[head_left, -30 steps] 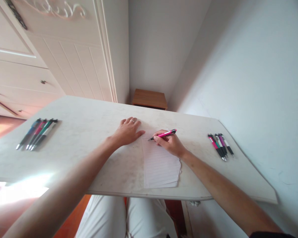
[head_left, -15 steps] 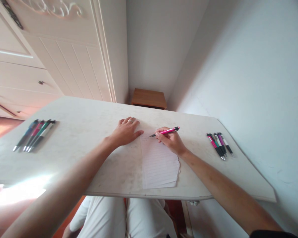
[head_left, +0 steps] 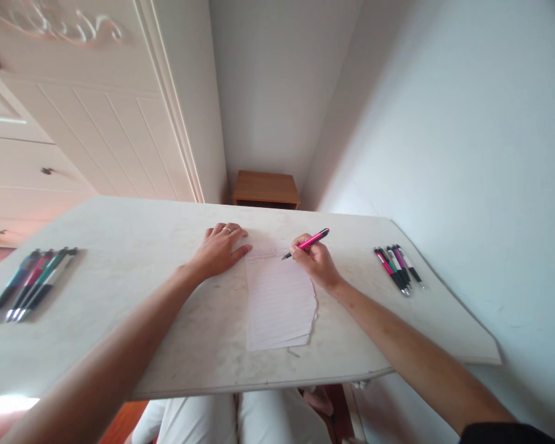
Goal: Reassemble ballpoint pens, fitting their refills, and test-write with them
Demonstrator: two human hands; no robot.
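Note:
A lined sheet of paper (head_left: 277, 299) with a torn right edge lies on the white table (head_left: 134, 290) in front of me. My right hand (head_left: 314, 259) grips a pink pen (head_left: 308, 242) with its tip on the top of the sheet. My left hand (head_left: 219, 250), a ring on one finger, rests flat with fingers spread at the sheet's top left corner.
Several pens (head_left: 30, 283) lie in a row at the table's left end, and several more pens (head_left: 395, 266) lie at its right end. A white cabinet (head_left: 74, 123) stands behind on the left, a small wooden stand (head_left: 266, 188) past the far edge, a wall on the right.
The pen tip has moved rightward along the top of the sheet. The view has shifted, so everything sits further left and lower. My left hand has stayed flat at the corner.

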